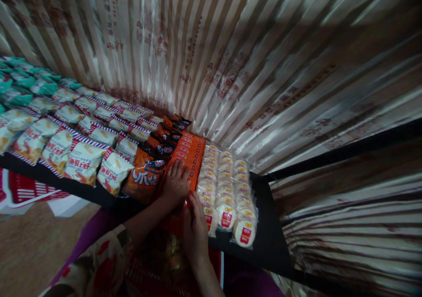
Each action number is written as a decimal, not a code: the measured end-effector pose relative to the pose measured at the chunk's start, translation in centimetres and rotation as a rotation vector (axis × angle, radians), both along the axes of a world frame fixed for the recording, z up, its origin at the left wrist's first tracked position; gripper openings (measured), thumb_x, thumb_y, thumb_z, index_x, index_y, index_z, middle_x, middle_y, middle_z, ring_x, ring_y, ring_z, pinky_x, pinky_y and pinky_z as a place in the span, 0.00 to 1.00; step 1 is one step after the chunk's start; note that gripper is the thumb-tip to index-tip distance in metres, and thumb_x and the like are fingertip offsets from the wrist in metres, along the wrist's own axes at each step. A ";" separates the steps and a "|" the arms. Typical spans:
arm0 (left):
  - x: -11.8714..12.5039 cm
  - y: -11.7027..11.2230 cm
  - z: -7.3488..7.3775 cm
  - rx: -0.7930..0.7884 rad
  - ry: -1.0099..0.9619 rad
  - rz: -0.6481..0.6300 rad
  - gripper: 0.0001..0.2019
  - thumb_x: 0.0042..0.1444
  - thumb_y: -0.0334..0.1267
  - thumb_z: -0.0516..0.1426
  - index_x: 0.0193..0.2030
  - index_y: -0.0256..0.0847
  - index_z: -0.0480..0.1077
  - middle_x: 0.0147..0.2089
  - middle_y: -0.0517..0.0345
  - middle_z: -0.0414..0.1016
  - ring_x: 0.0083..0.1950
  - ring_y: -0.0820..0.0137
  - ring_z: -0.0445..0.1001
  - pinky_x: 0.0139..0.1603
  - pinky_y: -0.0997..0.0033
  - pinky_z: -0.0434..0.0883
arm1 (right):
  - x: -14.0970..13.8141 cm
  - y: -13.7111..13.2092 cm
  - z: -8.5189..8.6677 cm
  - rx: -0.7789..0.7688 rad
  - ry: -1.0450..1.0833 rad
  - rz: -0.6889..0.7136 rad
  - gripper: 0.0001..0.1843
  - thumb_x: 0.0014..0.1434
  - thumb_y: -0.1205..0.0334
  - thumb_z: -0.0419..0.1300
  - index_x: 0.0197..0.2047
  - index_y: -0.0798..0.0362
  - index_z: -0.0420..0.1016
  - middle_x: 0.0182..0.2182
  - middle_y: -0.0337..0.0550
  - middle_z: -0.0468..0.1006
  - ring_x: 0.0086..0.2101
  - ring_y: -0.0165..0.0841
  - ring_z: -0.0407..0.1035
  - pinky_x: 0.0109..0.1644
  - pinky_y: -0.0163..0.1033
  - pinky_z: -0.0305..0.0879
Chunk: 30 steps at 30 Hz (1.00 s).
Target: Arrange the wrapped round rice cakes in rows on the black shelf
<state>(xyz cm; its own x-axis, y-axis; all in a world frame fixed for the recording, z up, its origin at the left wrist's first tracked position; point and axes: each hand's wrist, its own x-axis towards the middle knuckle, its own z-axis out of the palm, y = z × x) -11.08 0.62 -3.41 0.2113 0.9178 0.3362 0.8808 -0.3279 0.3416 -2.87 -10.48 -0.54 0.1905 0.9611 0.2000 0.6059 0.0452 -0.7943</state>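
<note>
My left hand (175,183) lies palm down, fingers stretched, on a row of orange snack packets (187,155) stacked on edge on a black shelf (267,240). My right hand (197,229) rests just below it at the near end of the same orange row, fingers extended along the packets' edge. Right of the orange row lie rows of round white cakes in clear wrap with red labels (227,187). Left of it stand dark orange chip bags (148,176).
Further left the shelf carries rows of white and red snack bags (82,156), then teal bags (20,86). A striped, shiny patterned curtain (231,59) hangs behind and right. A red and white bag (29,193) lies below the shelf.
</note>
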 end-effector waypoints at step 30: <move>-0.6 -0.4 -1.1 0.134 0.054 -0.039 0.23 0.59 0.33 0.45 0.62 0.33 0.57 0.65 0.39 0.55 0.68 0.55 0.49 0.63 0.50 0.56 | -0.8 6.6 2.2 0.008 0.050 0.037 0.28 0.63 0.52 0.44 0.62 0.56 0.58 0.62 0.51 0.58 0.62 0.38 0.50 0.64 0.51 0.49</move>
<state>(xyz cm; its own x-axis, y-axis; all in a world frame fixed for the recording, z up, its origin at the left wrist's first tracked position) -11.63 0.20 -4.51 0.2668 0.8562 0.4425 0.8825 -0.4016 0.2449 -3.70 -3.87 1.61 0.1653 0.9660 0.1986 0.5632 0.0728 -0.8231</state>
